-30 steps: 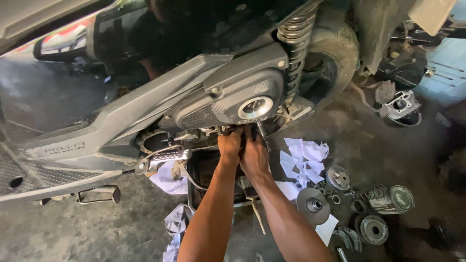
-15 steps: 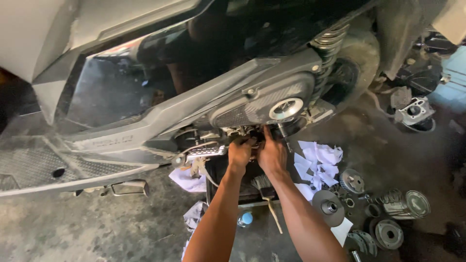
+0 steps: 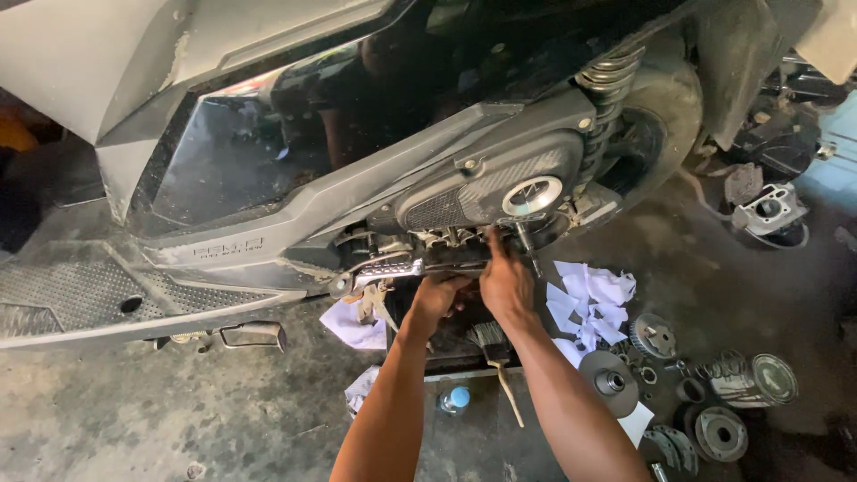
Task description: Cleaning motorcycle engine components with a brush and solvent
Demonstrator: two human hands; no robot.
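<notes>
Grey scooter looks closer now; 2 hands, left hand and right hand, stay under it, grip unclear.

Both my forearms bare, no sleeves in view. My left hand and right hand ungloved.

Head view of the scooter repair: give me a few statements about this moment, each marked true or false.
1. Both hands, left hand and right hand, reach under the scooter. True.
2. A brush lies on the floor below the hands. True.
3. The white paper scraps lie left of both arms. False: they lie to the right.
4. The round metal parts sit on a workbench. False: they lie on the floor.
</notes>
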